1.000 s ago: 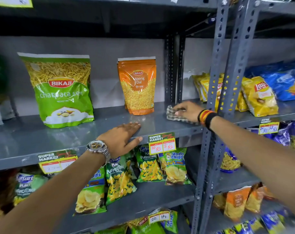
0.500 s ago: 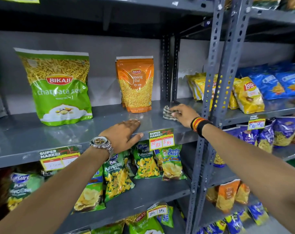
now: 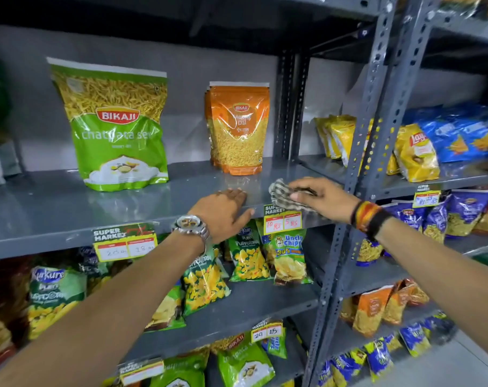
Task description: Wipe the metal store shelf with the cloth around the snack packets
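**Q:** Hands first: what is each one doing?

**A:** Right hand [image 3: 321, 198] presses flat on the checked cloth [image 3: 282, 195], fingers spread over it, at the front lip of the grey metal shelf [image 3: 42, 208]. Left hand [image 3: 223, 212] lies open and empty, palm down on the same edge, just beside the cloth.

**Q:** What has just changed?

**A:** A second ago the cloth sat deeper on the shelf, near the slotted upright [image 3: 377, 135]; it has come forward and leftward, over the price tag [image 3: 283, 219]. That corner looks covered, and the long stretch to the left likely remains.

**Q:** And the count?

**A:** One cloth. Two kinds of packet stand on this shelf: one green packet [image 3: 111, 129] and the orange packet [image 3: 238, 129], with at least one more stacked behind it. Both stand upright, apart from the cloth. Two price tags hang on the front edge.
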Tool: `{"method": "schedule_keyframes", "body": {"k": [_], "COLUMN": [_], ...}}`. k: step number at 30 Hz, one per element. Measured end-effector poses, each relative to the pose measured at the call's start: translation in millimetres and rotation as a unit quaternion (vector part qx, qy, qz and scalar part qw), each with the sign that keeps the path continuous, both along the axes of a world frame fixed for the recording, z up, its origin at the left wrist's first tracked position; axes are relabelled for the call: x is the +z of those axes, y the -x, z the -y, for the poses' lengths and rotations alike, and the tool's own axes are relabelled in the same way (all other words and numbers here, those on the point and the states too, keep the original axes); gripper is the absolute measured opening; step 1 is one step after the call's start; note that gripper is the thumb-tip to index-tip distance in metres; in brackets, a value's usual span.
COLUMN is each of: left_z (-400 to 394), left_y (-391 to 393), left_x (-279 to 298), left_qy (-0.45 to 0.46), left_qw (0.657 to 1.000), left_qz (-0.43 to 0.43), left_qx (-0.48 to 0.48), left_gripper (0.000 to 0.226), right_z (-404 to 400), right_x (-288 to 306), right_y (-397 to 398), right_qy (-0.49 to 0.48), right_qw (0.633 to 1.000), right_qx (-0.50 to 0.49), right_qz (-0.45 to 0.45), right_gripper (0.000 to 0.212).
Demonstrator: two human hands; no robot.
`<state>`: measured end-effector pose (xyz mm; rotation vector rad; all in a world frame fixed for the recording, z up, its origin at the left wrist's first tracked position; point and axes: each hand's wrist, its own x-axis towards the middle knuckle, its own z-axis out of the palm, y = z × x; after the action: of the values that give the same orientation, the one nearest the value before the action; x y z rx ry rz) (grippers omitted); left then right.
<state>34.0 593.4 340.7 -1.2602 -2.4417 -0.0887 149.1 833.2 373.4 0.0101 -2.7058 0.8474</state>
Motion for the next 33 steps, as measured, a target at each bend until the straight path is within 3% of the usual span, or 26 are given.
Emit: {"method": "schedule_keyframes", "body": {"k": [4,6,14,19,23,28,33], "left_z": [37.6,58.4,65.2,34.1,29.2,30.8,30.7], "left_y": [-49.9,-61.2,-27.5,-11.5,-10.9,-9.8,-9.7], "left_x": [-38.5,-79.6,-260.8,-335.0,-366.5,-380.7,-383.5], "left_qy": [-0.142,-0.159,-0.037,-0.002,-0.006,-0.001,0.010], "left_qw": [0.987,0.984,0.986,0.989,0.989,0.983,0.979], "left_qz": [-0.045,-0.027,0.158,0.137,0.110,0.123,0.139], "left_qx": [-0.061,-0.081,0.031,0.063,0.102,0.135,0.146], "left_gripper": [0.052,0.052,0.066,0.060,0.060,0.061,0.061], "right_z": [-1.9,-11.2,6.3,29.6,35.6,32.3,33.8], "right_x": [-37.8,-78.2,-234.6,-299.7,-338.2,-378.7,-372.4], "right_y": [-50.6,-49.9,34.5,82.9,87.4,81.4,98.5], "right_qy": [0.064,0.067,0.004,-0.099,-0.178,-0.241,-0.272], "right_qw": [0.996,0.995,0.989,0.985,0.977,0.956,0.941], "right_qx": [0.066,0.062,0.055,0.056,0.083,0.063,0.068], "right_qz": [0.008,0.042,0.137,0.130,0.087,0.152,0.187], "right_gripper": [0.028,0.031,0.026,0.031,0.041,0.054,0.054]}}
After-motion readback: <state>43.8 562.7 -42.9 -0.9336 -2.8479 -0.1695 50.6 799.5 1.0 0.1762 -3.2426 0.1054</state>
